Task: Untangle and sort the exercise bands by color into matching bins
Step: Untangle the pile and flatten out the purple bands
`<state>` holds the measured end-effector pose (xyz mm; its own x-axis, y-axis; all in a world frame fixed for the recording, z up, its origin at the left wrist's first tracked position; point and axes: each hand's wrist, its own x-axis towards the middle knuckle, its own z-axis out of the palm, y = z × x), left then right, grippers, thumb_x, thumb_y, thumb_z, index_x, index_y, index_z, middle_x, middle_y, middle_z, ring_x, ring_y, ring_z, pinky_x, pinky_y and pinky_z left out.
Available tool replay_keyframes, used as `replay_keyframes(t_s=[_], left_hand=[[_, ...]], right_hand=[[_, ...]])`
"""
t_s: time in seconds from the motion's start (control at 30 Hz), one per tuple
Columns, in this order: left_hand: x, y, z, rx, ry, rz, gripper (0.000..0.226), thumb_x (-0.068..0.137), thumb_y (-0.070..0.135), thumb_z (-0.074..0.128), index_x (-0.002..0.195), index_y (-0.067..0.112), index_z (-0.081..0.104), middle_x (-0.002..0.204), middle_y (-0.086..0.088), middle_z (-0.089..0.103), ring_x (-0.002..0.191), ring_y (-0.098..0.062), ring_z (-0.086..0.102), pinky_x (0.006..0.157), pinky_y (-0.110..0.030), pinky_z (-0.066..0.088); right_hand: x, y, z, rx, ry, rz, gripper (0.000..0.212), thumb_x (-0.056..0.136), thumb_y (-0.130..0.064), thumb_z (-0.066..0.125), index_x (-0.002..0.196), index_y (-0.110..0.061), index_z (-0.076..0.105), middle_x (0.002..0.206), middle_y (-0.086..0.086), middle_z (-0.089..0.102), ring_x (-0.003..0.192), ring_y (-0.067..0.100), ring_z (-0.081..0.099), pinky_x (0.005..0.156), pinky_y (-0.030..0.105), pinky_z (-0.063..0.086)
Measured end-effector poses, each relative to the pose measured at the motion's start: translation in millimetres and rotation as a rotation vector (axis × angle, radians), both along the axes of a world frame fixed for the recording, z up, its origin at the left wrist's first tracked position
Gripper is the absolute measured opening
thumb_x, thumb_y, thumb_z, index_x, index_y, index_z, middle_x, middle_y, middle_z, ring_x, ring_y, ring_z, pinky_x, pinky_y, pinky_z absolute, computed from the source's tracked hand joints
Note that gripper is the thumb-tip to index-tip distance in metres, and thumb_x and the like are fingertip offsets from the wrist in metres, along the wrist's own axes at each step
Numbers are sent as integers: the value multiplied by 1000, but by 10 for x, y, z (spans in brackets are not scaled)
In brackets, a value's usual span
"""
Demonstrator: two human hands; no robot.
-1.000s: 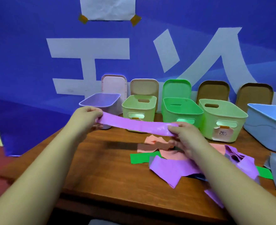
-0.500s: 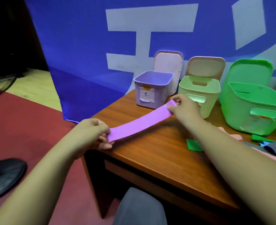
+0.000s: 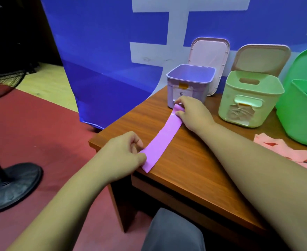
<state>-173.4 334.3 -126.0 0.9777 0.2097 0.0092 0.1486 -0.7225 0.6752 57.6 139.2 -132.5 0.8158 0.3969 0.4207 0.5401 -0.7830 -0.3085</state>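
A purple exercise band (image 3: pixel 162 138) lies stretched flat across the left corner of the wooden table (image 3: pixel 194 171). My left hand (image 3: pixel 121 158) pinches its near end at the table's front edge. My right hand (image 3: pixel 190 111) pinches its far end just in front of the open purple bin (image 3: pixel 189 93). A pale green bin (image 3: pixel 248 98) stands to the right of the purple one, and a brighter green bin (image 3: pixel 302 105) is at the right edge. A pink band (image 3: pixel 283 149) lies on the table by my right forearm.
The bins' lids lean open against the blue banner (image 3: pixel 104 60) behind the table. A black fan base (image 3: pixel 10 185) stands on the red floor at the left. A grey-clad knee (image 3: pixel 170 230) shows below the table's front edge.
Both hands carried the purple band leftwards from above the pile and lowered it onto the table's left corner. The view swung left, so the band pile is mostly out of sight.
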Motion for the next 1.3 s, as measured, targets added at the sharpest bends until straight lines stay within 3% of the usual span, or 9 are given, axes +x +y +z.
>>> replay_keyframes(t_s=[0.3,0.53,0.67,0.77,0.9,1.03,1.1,1.2,1.3], left_hand=[[19,79,-26,218,57,-1,23,72,44,66,94,39,58,76,13,67,76,-8,65,69,-40,58],[47,-80,62,477,-13,16,30,76,52,65,99,38,53,89,14,63,88,-13,62,65,-33,48],[210,-445,157,275,-118,-93,9,88,36,63,97,36,61,86,10,64,82,-11,62,68,-34,51],[379,-876,194,191,-205,-244,9,88,26,60,91,32,66,78,10,66,79,-8,62,73,-34,54],[613,-1601,255,166,-263,-452,10,91,20,63,91,26,71,76,10,66,74,0,58,66,-23,41],[842,-2358,365,155,-336,-650,10,93,23,66,94,26,75,74,12,64,70,1,56,61,-18,38],[950,-2713,419,141,-373,-726,10,94,22,66,96,25,76,75,13,64,69,3,55,61,-15,37],[1092,-3126,435,155,-374,-808,11,92,19,67,98,24,74,83,12,65,74,2,56,65,-22,39],[1137,-3257,321,53,-272,-973,13,93,15,70,100,25,74,90,6,71,78,-4,62,69,-23,46]], right_hand=[[27,90,-101,-84,10,-36,40,102,-32,69,139,-20,61,132,5,63,117,27,63,92,44,55],[-110,-231,27,-160,8,-52,39,100,-30,65,137,-19,60,128,8,56,118,33,61,95,48,54],[-291,-673,219,-169,8,-26,23,100,-29,62,121,-24,71,118,4,59,115,28,61,100,45,51],[-486,-1159,351,-149,-24,-58,16,100,-29,64,110,-24,75,108,1,60,109,25,61,93,38,48],[-787,-1902,502,-104,-12,-165,14,100,-26,67,104,-19,79,104,3,70,102,25,64,81,31,42],[-1144,-2672,510,21,5,-292,13,99,-28,69,100,-21,80,99,-4,74,96,20,65,81,32,45],[-1298,-2995,474,87,21,-340,11,99,-27,70,97,-22,80,93,-8,73,92,17,64,76,30,39],[-1469,-3351,362,182,19,-385,9,99,-25,70,95,-25,78,87,-15,68,89,10,61,70,25,33],[-1599,-3515,149,219,11,-351,10,99,-23,70,92,-28,75,84,-19,65,86,5,58,70,12,36]])
